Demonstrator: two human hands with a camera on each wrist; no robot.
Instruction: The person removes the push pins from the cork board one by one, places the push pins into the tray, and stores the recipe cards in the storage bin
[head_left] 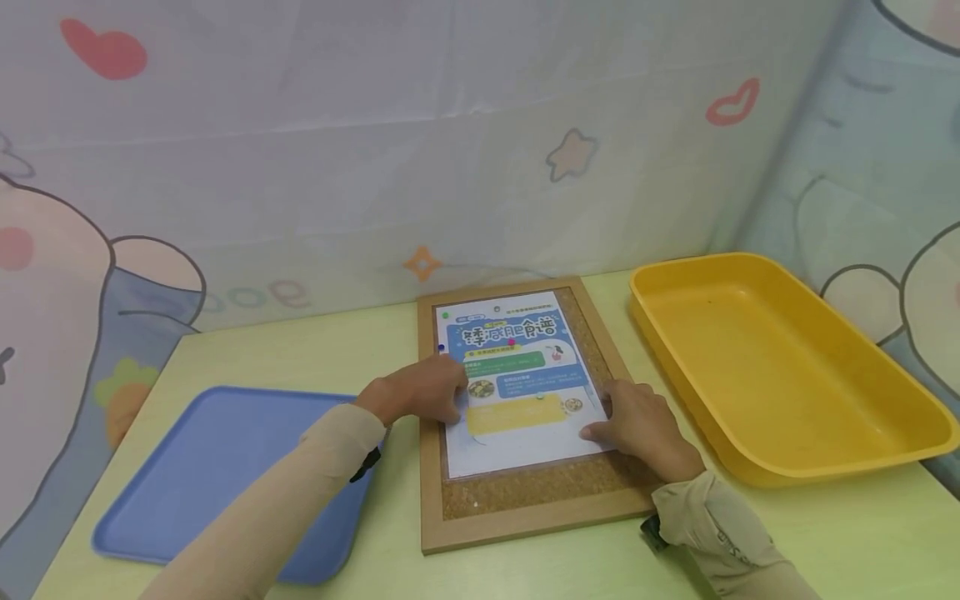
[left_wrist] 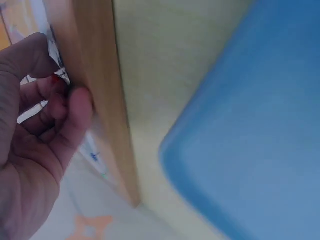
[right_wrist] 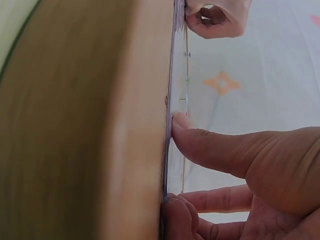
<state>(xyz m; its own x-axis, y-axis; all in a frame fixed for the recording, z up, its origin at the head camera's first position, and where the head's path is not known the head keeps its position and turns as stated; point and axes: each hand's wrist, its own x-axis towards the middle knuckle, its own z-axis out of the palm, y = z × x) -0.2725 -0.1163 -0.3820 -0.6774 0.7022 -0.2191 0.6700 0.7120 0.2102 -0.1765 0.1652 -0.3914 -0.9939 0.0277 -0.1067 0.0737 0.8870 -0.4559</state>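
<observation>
A printed poster sheet (head_left: 517, 442) lies on a wood-framed cork board (head_left: 525, 482), with several coloured push pins on it. My left hand (head_left: 431, 387) is at the sheet's left edge. In the left wrist view a small red push pin (left_wrist: 56, 79) shows between the thumb and curled fingers; the fingertips partly hide it. My right hand (head_left: 645, 421) rests at the sheet's lower right, its thumb extended onto the paper. In the right wrist view the thumb (right_wrist: 215, 147) touches the sheet and the other fingertips press beside the frame.
A blue tray (head_left: 240, 450) lies left of the board, partly under my left forearm. To the right stands a deep yellow tray (head_left: 757, 358), close to the frame. A printed cloth (head_left: 360, 167) forms the backdrop behind the table.
</observation>
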